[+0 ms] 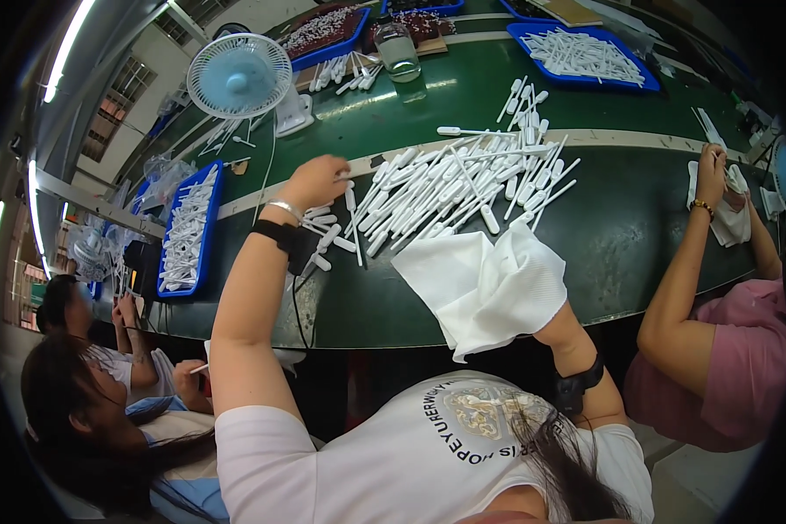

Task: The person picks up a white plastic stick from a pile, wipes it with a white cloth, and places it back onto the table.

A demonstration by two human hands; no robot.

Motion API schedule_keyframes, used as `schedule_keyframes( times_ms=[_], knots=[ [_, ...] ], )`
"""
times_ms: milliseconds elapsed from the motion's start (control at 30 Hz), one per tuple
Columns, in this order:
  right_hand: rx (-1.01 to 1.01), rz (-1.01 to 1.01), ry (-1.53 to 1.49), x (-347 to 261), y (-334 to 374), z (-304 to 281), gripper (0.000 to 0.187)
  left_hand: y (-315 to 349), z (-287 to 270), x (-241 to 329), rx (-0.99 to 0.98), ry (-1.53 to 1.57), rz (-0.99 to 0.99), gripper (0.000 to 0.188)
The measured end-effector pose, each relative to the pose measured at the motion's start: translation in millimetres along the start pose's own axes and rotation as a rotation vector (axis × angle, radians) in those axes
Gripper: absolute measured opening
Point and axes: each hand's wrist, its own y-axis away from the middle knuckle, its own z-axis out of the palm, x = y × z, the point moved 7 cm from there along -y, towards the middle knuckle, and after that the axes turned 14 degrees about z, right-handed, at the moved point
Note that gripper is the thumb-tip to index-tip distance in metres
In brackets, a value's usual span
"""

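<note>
My left hand (319, 181) is over the left end of a heap of white plastic sticks (450, 188), each with a thick rounded end. Its fingers are curled together; a small pale bit shows at their tips, too small to tell. Just under that wrist several more white sticks (323, 240) lie loosely side by side. A white cloth (480, 284) is draped over my right hand (546, 325) and bunched in it, at the near right of the heap. The cloth hides those fingers.
Blue trays of white sticks stand at the left (188, 229) and the far right (585, 57). A fan (238, 79) and a glass jar (397, 52) are on the green table (620, 210). A co-worker's hand (712, 175) is at the right; other people sit at the left.
</note>
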Motion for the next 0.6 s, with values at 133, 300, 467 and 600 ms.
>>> schedule_keyframes(
  times_ms=[133, 300, 467, 600],
  knots=[
    [-0.011, 0.036, -0.116, 4.0, 2.7, -2.6, 0.050, -53.7, -21.8, 90.6, 0.249, 0.189, 0.433, 0.044],
    [-0.013, 0.039, -0.123, 3.9, -2.4, 2.1, 0.042, -136.7, -11.1, 120.0, 0.377, 0.123, 0.480, 0.059],
    [-0.038, 0.011, -0.106, 14.4, -10.0, -1.8, 0.033, -177.5, 30.9, 116.0, 0.001, 0.428, 0.274, 0.073],
    [-0.025, 0.071, -0.157, 3.6, -3.5, 1.2, 0.035, -143.5, 35.9, 125.1, -0.116, 0.265, 0.283, 0.075]
  ],
)
